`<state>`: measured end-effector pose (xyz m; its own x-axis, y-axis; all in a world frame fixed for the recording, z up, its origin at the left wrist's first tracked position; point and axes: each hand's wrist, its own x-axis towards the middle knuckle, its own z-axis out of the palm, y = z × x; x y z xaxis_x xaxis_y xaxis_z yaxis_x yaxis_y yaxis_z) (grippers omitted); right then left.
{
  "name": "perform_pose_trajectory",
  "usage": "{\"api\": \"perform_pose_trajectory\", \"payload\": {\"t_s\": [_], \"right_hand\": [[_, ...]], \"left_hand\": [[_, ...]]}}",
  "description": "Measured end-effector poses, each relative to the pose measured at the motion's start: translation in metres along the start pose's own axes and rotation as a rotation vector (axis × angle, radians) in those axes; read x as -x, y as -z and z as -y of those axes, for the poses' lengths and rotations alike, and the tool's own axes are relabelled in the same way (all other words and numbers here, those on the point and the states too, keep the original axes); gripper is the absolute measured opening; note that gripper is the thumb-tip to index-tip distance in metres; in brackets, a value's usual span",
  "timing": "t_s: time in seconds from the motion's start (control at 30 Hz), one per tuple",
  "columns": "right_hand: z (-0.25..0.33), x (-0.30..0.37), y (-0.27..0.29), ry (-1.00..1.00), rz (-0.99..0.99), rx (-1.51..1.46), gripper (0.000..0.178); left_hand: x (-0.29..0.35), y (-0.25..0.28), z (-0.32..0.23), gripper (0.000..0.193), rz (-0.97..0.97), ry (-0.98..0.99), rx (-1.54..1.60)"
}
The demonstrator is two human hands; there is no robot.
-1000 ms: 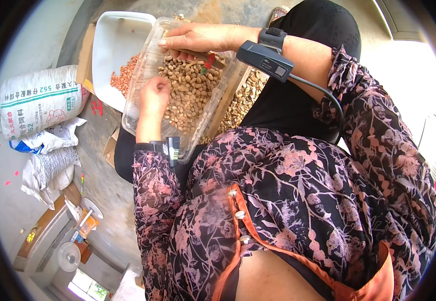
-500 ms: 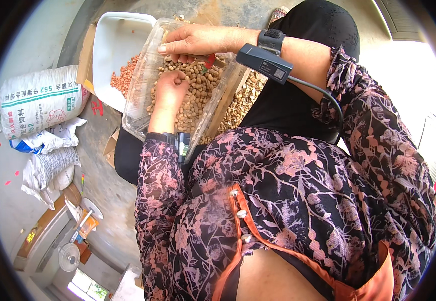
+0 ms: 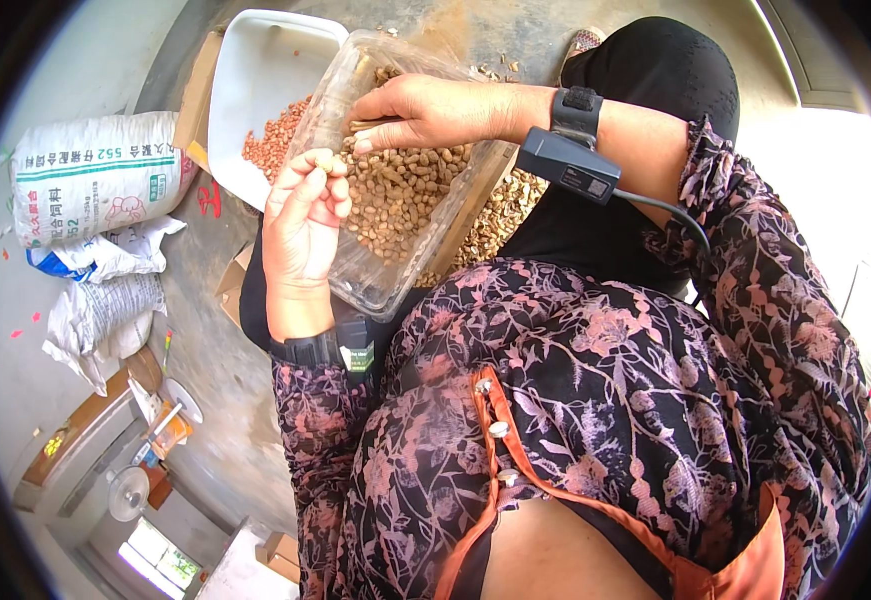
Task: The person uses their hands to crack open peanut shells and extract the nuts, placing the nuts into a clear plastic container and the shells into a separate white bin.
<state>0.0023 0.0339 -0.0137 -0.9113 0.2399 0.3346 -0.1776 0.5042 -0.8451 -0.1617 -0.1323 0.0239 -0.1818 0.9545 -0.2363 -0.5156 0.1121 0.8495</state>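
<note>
Between the thumb and fingertips of my left hand [image 3: 300, 230] is a pale unshelled peanut [image 3: 324, 159], raised over the near left rim of a clear plastic box [image 3: 387, 300]. Many unshelled peanuts [image 3: 410, 190] lie inside that box. My right hand [image 3: 420, 112] reaches across the box's far part, palm down, its fingers bent together around something thin that I cannot make out. The fingertips of the two hands are close but apart. Left of the box, a white tub [image 3: 255, 75] contains reddish shelled peanut kernels [image 3: 275, 140].
Broken peanut shells [image 3: 500, 210] lie right of the box, beside a cardboard edge [image 3: 467, 222]. More shell bits [image 3: 495, 70] are scattered on the floor beyond. Stuffed white sacks [image 3: 95, 180] stand at the left. My dark-trousered knee [image 3: 655, 70] rises at the right.
My left hand has come up out of the peanuts toward the left rim, with a peanut pinched. A red-handled piece seen under my right hand before is now hidden. The view has shifted slightly.
</note>
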Motion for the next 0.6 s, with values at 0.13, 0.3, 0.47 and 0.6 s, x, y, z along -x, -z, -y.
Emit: {"api": "perform_pose_trajectory", "payload": {"t_s": [0.13,0.3,0.47,0.6], "right_hand": [[0.006,0.003,-0.007,0.047,0.002,-0.018,0.045],[0.017,0.008,-0.013,0.12,0.061,-0.118,0.043],[0.028,0.015,-0.013,0.137,0.042,-0.136,0.042],[0.03,0.018,-0.013,0.163,0.09,-0.155,0.043]], "left_hand": [[0.014,-0.008,0.002,0.021,-0.008,-0.016,0.009],[0.021,-0.017,0.003,0.02,-0.009,-0.05,-0.012],[0.025,-0.027,0.007,0.016,-0.029,-0.087,-0.045],[0.027,-0.029,0.011,0.011,-0.052,-0.085,-0.066]]}}
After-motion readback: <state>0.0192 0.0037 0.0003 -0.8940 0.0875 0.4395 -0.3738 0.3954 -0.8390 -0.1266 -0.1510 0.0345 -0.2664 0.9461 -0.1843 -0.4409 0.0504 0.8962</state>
